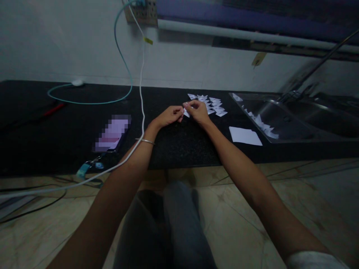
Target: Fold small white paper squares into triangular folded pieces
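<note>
A small piece of folded white paper (186,113) is pinched between my two hands, just above the black countertop (179,149). My left hand (170,116) closes its fingertips on the paper's left side. From the other side my right hand (197,111) grips it between thumb and fingers, hiding part of it. Right behind my right hand lie several folded white paper pieces (217,106) with pointed tips, set in rows. To the right a stack of flat white paper sheets (245,135) rests on the counter.
A steel sink (288,123) with a faucet (291,93) is on the right; more folded papers (262,125) line its left edge. On the left lies a phone (113,134) with a strap. A white cable (142,101) crosses over my left forearm. A teal cable (92,103) loops behind.
</note>
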Tool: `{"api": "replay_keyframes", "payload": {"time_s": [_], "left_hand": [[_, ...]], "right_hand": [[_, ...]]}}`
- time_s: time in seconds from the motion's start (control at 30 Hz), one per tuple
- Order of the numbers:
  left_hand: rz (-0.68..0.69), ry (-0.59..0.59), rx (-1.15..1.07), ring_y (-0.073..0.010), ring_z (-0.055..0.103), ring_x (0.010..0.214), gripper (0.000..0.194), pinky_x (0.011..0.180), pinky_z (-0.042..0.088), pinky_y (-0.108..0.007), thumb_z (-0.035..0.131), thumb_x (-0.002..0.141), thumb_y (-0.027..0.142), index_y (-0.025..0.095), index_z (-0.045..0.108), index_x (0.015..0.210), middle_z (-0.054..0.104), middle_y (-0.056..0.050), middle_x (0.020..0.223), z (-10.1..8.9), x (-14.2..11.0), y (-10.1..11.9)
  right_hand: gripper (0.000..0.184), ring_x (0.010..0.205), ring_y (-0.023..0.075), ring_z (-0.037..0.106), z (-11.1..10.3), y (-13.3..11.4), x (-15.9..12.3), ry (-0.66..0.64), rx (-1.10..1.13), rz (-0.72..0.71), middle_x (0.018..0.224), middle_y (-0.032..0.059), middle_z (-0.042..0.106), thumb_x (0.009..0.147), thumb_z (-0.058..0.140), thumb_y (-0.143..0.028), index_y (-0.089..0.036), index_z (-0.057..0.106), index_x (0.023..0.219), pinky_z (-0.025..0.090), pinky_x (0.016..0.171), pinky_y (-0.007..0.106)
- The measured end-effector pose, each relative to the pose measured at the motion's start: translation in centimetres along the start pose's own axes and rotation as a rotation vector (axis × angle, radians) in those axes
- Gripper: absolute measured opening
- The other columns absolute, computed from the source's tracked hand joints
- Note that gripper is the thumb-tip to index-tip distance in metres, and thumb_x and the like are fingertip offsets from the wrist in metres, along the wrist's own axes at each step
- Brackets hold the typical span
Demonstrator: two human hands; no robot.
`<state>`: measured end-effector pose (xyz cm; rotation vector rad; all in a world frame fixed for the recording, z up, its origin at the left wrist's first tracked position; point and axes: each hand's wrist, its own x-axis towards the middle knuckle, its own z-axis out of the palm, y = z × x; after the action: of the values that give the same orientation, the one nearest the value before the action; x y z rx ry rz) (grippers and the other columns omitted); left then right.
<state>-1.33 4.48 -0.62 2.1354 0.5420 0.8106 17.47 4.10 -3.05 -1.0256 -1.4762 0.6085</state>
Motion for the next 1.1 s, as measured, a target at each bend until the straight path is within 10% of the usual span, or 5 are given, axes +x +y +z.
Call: {"api": "replay_keyframes", "payload": {"time_s": [1.1], "left_hand": [[-0.086,0.126,-0.091,-0.0075,0.054,0.052,0.037,0.056,0.044,-0.021,0.062,0.099,0.044,0.018,0.054,0.072,0.056,0.002,0.059,0.22,0.06,0.27]], "right_hand": [[0.06,0.074,0.0212,0.068,-0.5,-0.36,0.08,-0.01,0.107,0.123,0.079,0.0051,0.072,0.052,0.088,-0.069,-0.022,0.065,0.082,0.059,0.069,0.039]]}}
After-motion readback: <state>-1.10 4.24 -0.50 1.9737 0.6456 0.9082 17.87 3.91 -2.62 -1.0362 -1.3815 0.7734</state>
